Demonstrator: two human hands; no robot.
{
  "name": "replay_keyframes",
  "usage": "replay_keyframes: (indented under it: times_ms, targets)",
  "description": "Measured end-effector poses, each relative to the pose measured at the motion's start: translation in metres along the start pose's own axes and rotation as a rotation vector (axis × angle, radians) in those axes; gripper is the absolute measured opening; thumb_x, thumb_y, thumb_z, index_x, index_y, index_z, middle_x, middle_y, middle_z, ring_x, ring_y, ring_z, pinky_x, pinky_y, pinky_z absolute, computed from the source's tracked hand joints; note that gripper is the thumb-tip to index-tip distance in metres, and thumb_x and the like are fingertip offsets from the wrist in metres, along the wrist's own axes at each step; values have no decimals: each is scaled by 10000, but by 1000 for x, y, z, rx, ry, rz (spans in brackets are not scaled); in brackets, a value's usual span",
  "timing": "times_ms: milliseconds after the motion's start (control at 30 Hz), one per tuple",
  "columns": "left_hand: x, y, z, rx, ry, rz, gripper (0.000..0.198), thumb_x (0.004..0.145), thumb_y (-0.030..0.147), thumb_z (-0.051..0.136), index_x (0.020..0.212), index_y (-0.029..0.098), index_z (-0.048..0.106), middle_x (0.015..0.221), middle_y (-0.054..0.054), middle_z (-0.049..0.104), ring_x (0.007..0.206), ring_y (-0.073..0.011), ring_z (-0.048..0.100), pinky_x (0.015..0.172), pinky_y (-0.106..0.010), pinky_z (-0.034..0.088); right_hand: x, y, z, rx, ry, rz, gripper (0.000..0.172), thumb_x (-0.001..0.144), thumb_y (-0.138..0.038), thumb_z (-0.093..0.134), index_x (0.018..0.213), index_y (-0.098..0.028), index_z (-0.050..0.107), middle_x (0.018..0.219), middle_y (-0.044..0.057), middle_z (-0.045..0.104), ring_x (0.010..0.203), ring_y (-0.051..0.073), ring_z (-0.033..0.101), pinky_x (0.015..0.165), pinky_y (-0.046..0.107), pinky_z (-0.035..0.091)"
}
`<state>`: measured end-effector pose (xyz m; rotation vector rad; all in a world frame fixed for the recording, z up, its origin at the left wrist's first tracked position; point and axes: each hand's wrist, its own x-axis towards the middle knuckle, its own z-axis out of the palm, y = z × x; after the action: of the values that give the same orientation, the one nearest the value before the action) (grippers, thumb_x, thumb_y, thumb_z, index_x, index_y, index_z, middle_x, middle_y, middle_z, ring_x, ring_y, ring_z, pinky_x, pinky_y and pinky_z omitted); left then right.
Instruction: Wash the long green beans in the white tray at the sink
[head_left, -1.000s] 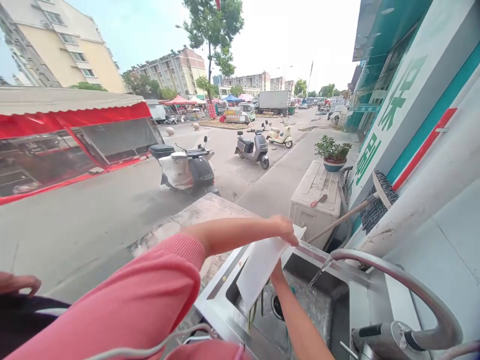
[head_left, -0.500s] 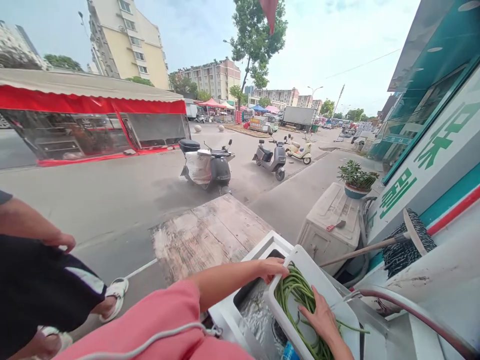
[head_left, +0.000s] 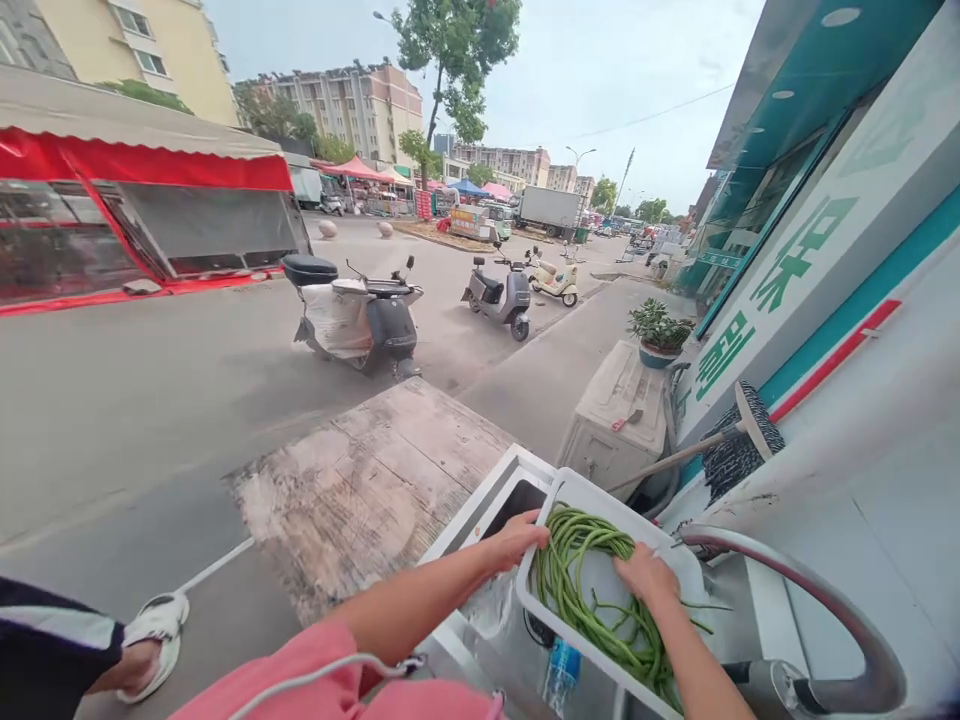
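Observation:
A white rectangular tray (head_left: 577, 492) full of long green beans (head_left: 581, 590) rests tilted over a steel sink (head_left: 487, 500). My left hand (head_left: 517, 540) grips the tray's left rim, fingers curled over the edge. My right hand (head_left: 646, 575) lies on the beans inside the tray with its fingers bent down on them. Water runs off the tray's lower left corner into the sink. A curved steel tap (head_left: 795, 590) arches over the tray's right side.
A worn wooden board (head_left: 367, 480) lies left of the sink. Another person's sandalled foot (head_left: 150, 640) is at lower left. A mop (head_left: 739, 440) leans on the wall by a white box (head_left: 619, 410) with a potted plant (head_left: 660, 335). Scooters (head_left: 352, 320) stand parked on the street.
A second ago the tray was tipped up steeply over the sink; it has come down to nearly level, showing the beans. The view has shifted and the other person moved left.

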<state>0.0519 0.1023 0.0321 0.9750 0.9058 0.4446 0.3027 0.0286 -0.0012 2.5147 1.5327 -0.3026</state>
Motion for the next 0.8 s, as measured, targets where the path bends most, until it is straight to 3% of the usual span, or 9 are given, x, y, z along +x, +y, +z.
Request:
replay_keyframes:
  times_ms: [67, 167, 233, 300, 400, 500, 633, 700, 800]
  targets:
    - [3, -1, 3, -1, -10, -3, 253, 598, 173, 643, 844, 158, 583, 476, 66, 382, 372, -78, 351, 379, -208, 280, -7, -6, -7, -41, 44, -36, 499, 787, -444, 471, 1087, -66, 600, 1097, 247, 614, 1045, 353, 585, 844, 445, 433]
    - [4, -2, 8, -16, -23, -24, 239, 605, 154, 606, 841, 148, 572, 491, 57, 411, 387, -83, 370, 383, -209, 287, -23, -14, -12, -68, 94, -143, 664, 782, -521, 529, 1300, -113, 460, 1357, 211, 445, 1258, 321, 407, 980, 398, 338]
    - [6, -2, 9, -37, -34, -34, 261, 605, 139, 585, 866, 141, 577, 520, 48, 445, 414, -85, 397, 398, -206, 309, -30, -15, -13, -75, 92, -119, 631, 867, -505, 421, 1369, -127, 367, 1306, 221, 482, 1179, 318, 479, 938, 429, 357]
    - [9, -2, 8, -61, -45, -40, 309, 604, 129, 568, 912, 142, 582, 560, 41, 484, 445, -88, 428, 411, -201, 324, -31, -13, -12, -82, 61, -63, 591, 918, -501, 313, 1323, -81, 404, 1141, 232, 571, 1039, 310, 564, 859, 444, 399]
    - [15, -2, 1, -79, -54, -57, 361, 588, 123, 567, 948, 145, 590, 575, 38, 505, 460, -89, 445, 423, -197, 332, -24, -6, -15, -94, 10, -38, 570, 913, -543, 341, 1254, -104, 467, 1046, 146, 607, 935, 237, 592, 825, 424, 429]
    - [17, -3, -5, -91, -62, -75, 339, 570, 134, 567, 908, 136, 590, 564, 29, 509, 464, -98, 456, 428, -205, 341, -23, -5, -26, -89, -8, -85, 508, 902, -522, 400, 1241, -155, 498, 1083, 117, 599, 966, 231, 576, 840, 432, 425]
    - [17, -6, -3, -120, -64, -54, 306, 544, 141, 553, 849, 144, 576, 555, 36, 491, 466, -101, 453, 432, -215, 342, -47, -25, -35, -63, 60, -143, 609, 898, -519, 362, 1227, -26, 504, 1162, 289, 536, 1150, 394, 454, 912, 536, 329]
    - [16, -6, 1, -132, -56, -30, 289, 541, 143, 549, 829, 148, 571, 559, 41, 484, 466, -94, 444, 436, -213, 335, -63, -41, -31, -37, 68, -225, 647, 859, -555, 432, 1272, -58, 463, 1247, 264, 495, 1210, 382, 393, 970, 509, 291]
    - [15, -5, 4, -132, -50, -7, 287, 525, 127, 533, 807, 148, 574, 563, 42, 486, 468, -87, 436, 438, -210, 321, -74, -56, -22, 5, -23, -327, 659, 743, -566, 616, 1217, -122, 508, 1169, 172, 562, 1096, 300, 494, 919, 414, 380]
